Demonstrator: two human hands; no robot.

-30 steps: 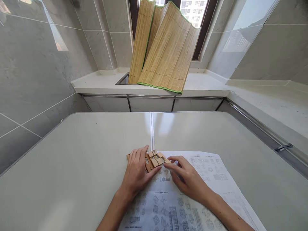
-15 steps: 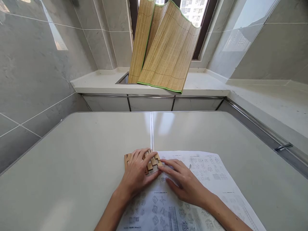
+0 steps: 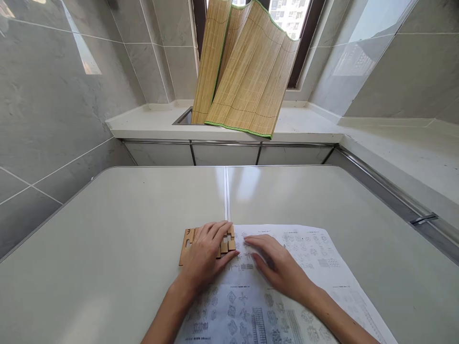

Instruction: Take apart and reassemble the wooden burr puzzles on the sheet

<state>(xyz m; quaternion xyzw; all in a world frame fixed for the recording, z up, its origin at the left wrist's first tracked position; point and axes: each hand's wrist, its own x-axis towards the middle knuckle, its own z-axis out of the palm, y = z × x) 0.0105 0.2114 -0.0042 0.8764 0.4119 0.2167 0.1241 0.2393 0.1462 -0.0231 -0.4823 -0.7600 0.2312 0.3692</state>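
Flat, light-brown wooden puzzle pieces (image 3: 185, 248) lie close together at the upper left of a printed sheet (image 3: 304, 260); a dark numeral and a cut-out show on the left one. My left hand (image 3: 203, 253) covers the middle of them, fingers over the far side and thumb along the near right edge, holding them together. Much of the group is hidden beneath that hand. To the right, my right hand (image 3: 283, 270) rests over the sheet, apart from the pieces, its fingers bent a little and the thumb spread away. Nothing shows between them.
The pale table (image 3: 107, 248) has a seam running down its middle. Behind it, a bamboo mat (image 3: 247, 76) with green edging leans on a white ledge (image 3: 150, 122) before the window. Grey tiled walls (image 3: 71, 95) and a metal rail (image 3: 387, 188) border the sides.
The wooden pieces have shifted slightly left and straightened under my left hand. My right hand has drawn away from their right edge, to the right.
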